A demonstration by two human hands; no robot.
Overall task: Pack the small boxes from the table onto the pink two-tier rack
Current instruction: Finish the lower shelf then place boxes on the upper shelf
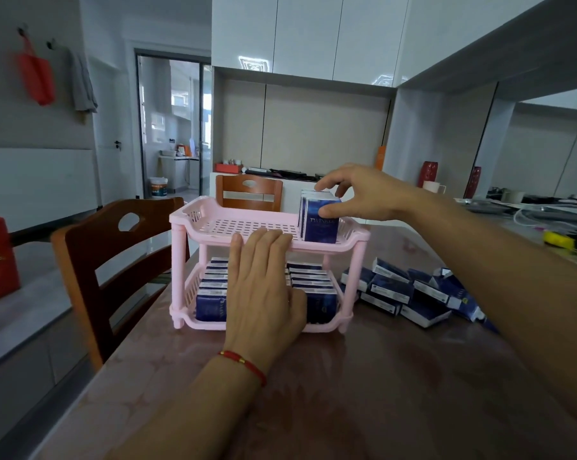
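Right hand [363, 194] pinches the boxes [320, 220] at the rack's [214, 227] top-right; left hand [263, 277] lies flat on its rim. They look light, stiff, smooth: hold by opposite faces.

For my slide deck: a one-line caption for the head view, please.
Right hand grips blue boxes upright on the pink rack top tier; left hand steadies its front rim.
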